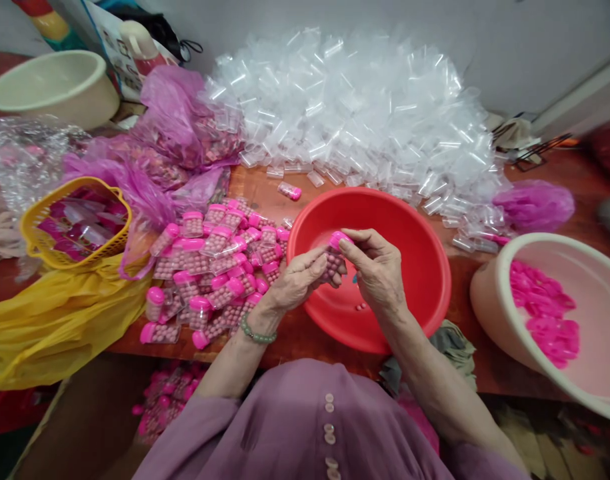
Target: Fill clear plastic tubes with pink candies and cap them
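Observation:
Over the red basin [425, 267], my left hand [302, 277] is wrapped round a small clear bottle [332, 265] filled with pink beads. The fingers of my right hand [375, 263] pinch the bright pink cap [339, 240] at the bottle's top. Just left of the basin lies a heap of capped bottles [219, 267] with pink beads inside. A few loose beads [361, 307] rest on the basin's bottom.
Clear empty bottles [349, 107] are piled along the wall. A pale tub [502, 320] at the right holds pink caps [545, 310]. Leftward are a yellow basket [77, 260], a yellow bag [65, 320], purple bags [175, 113] and a cream basin [85, 93].

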`<state>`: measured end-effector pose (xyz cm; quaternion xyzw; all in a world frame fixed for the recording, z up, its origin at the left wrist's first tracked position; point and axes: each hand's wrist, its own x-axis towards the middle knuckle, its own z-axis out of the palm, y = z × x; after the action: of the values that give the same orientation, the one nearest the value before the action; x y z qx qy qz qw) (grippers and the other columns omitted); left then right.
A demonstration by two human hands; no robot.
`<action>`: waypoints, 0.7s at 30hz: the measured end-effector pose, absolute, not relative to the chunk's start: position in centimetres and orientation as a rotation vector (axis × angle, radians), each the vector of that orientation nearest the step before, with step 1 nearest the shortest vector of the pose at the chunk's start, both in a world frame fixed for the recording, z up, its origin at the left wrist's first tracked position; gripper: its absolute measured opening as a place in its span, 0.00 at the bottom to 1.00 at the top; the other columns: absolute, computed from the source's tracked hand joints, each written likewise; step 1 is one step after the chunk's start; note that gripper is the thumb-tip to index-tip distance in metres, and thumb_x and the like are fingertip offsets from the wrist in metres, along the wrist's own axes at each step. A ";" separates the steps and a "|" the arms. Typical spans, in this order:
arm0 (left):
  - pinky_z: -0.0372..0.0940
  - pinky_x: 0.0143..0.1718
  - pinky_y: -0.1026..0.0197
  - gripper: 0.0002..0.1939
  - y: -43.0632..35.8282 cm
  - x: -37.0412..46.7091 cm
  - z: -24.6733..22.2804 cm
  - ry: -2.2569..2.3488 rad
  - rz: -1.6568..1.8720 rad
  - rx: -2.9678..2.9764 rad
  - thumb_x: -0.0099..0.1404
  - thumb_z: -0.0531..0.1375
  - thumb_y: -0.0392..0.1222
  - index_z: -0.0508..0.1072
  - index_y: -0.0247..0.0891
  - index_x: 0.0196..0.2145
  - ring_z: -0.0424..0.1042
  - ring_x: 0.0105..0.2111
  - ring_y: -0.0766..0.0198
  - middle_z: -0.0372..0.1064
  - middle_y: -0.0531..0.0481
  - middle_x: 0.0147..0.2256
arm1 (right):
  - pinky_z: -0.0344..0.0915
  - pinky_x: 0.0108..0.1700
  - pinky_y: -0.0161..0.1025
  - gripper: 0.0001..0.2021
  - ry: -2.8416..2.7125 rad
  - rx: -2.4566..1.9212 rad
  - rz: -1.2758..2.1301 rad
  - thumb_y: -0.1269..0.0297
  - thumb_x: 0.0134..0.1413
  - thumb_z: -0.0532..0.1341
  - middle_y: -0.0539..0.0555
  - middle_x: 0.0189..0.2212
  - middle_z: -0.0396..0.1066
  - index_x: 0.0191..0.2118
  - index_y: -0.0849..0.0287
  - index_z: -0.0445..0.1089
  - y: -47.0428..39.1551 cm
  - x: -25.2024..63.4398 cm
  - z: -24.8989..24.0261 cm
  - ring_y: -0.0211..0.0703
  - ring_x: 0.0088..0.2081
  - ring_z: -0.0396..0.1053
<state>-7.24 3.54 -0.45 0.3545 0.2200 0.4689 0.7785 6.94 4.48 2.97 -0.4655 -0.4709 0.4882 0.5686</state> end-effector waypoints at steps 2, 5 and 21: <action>0.68 0.38 0.63 0.22 3.5 -7.2 -0.6 0.469 1.013 0.785 0.64 0.66 0.52 0.75 0.31 0.47 0.71 0.33 0.66 0.72 0.44 0.36 | 0.72 0.30 0.34 0.13 -1.102 -1.092 1.137 0.55 0.45 0.73 0.49 0.30 0.75 0.35 0.54 0.77 4.5 6.9 2.8 0.37 0.32 0.73; 0.68 0.38 0.63 0.20 3.5 -7.3 -0.7 0.466 1.018 0.806 0.65 0.64 0.52 0.76 0.31 0.44 0.70 0.33 0.66 0.71 0.44 0.36 | 0.71 0.28 0.34 0.12 -1.119 -1.088 1.125 0.55 0.45 0.73 0.49 0.29 0.75 0.35 0.55 0.77 4.4 6.8 3.0 0.36 0.29 0.72; 0.65 0.38 0.64 0.19 3.7 -7.5 -1.1 0.476 0.956 0.991 0.70 0.58 0.52 0.75 0.32 0.46 0.68 0.33 0.68 0.69 0.44 0.38 | 0.70 0.28 0.33 0.11 -1.459 -1.094 1.137 0.56 0.52 0.70 0.48 0.27 0.73 0.35 0.58 0.75 4.3 8.7 3.7 0.33 0.24 0.68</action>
<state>-7.55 3.73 -1.11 0.4527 0.2174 0.4367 0.7464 8.67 4.31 3.70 -0.4478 -0.5970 0.4652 0.4761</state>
